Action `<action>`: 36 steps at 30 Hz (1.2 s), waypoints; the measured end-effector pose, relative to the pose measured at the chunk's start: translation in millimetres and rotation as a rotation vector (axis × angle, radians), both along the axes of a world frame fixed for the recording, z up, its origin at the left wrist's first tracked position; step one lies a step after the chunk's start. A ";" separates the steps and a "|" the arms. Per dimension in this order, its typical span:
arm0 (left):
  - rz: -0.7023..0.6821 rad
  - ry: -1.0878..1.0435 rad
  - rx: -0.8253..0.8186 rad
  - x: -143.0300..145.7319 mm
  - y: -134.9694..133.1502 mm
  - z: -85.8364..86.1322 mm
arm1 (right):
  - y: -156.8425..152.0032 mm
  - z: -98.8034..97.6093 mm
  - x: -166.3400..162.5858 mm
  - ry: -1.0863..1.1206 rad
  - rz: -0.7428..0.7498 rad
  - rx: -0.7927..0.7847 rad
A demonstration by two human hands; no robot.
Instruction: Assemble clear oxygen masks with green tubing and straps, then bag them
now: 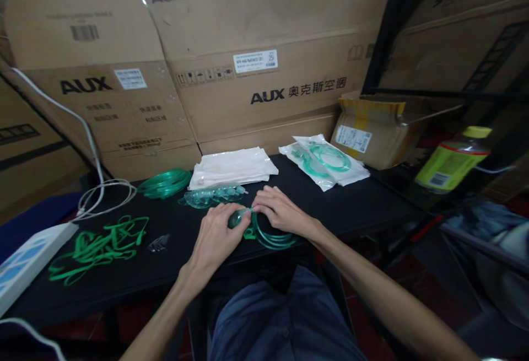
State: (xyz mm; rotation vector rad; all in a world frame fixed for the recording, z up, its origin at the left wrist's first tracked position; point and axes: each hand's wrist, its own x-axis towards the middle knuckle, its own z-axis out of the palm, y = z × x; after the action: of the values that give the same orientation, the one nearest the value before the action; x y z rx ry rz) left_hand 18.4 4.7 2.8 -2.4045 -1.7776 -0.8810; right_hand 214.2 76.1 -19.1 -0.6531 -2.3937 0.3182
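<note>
Close to the table's front edge, my left hand (217,233) is closed around a small clear green face mask (235,218). My right hand (283,212) pinches at the mask's narrow connector, where a coil of green tubing (275,240) begins; the fingers hide the exact joint. That coil lies on the table under my right hand. A bit of green strap (249,233) shows beside the mask. Just beyond my hands lies a row of nested clear green masks (210,196), with a stack of white pouches (235,167) behind it.
At the left are coiled green tubes (165,182), tangled green straps (105,245), small clear pieces (158,243) and a white power strip (39,262). Packed tubing sets (324,160), an opened carton (372,138) and a yellow-labelled bottle (450,163) are rightward. Large cardboard (264,25) stands behind.
</note>
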 end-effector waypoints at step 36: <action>0.006 -0.005 0.082 -13.3 1.1 -0.1 | 15.5 22.7 29.7 0.324 -0.198 0.005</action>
State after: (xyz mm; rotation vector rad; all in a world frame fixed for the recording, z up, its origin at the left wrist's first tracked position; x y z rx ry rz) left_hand 5.1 5.8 2.6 -2.3476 -1.7139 -0.9412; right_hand 243.9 91.5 3.6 -0.7668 -2.0044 0.3072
